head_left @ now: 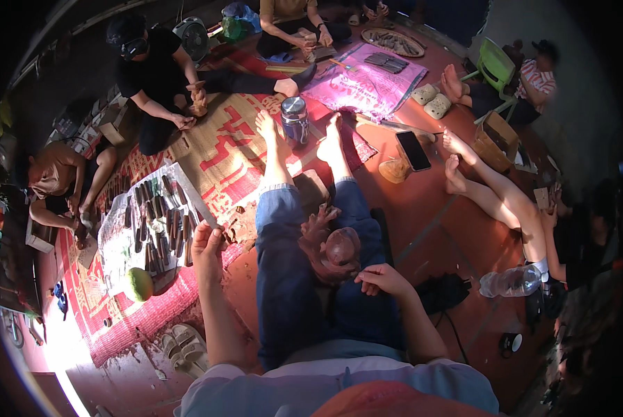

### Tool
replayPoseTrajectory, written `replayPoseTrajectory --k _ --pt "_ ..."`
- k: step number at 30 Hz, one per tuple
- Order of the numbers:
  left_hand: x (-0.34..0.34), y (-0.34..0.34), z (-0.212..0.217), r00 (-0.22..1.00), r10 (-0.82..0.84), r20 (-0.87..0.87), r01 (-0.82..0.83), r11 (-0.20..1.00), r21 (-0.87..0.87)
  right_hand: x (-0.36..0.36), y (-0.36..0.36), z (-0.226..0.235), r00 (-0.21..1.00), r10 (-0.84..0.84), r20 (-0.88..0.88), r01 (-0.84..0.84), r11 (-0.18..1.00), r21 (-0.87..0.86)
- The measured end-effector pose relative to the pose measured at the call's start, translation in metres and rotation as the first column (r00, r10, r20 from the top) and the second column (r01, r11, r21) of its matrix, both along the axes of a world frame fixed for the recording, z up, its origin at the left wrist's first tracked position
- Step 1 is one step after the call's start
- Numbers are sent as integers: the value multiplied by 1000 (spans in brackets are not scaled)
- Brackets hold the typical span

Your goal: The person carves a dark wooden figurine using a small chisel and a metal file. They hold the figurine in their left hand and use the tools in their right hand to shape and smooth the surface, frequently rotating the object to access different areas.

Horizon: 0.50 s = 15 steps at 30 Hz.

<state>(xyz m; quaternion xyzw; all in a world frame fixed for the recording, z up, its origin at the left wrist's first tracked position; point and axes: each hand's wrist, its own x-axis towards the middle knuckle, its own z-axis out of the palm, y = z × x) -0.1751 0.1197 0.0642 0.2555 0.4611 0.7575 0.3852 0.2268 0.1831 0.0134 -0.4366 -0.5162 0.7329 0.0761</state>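
Note:
A reddish-brown carved figure point(331, 249), with a rounded middle and branching upper parts, rests between my jean-clad thighs. My right hand point(382, 279) is beside its lower right side, fingers curled in a pinch; anything between them is too small to make out. Raised off to the left, my left hand point(207, 244) is closed, thumb against fingers. Its fingertips meet the near end of a thin grey strip point(199, 198) along the edge of a pale sheet point(113, 236); whether I grip that strip is unclear. Several dark-handled carving tools point(160, 215) lie on the sheet.
A green round fruit point(138, 285) sits by the sheet. A steel-lidded jar point(294, 119) stands between my feet. Rightward lie a phone point(413, 151), a clear plastic bottle point(511, 281) and a coworker's legs point(509, 187). Other people sit around on patterned mats point(217, 139). Sandals point(186, 349) lie lower left.

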Motion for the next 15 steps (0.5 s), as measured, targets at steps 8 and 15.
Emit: replayPoseTrajectory --k 8,15 --pt "126 -40 125 797 -506 -329 518 854 -58 -7 -8 113 808 -55 -586 224 949 220" --pt "188 -42 121 325 -431 -842 525 822 -218 -21 -49 137 844 167 -510 88 895 438"
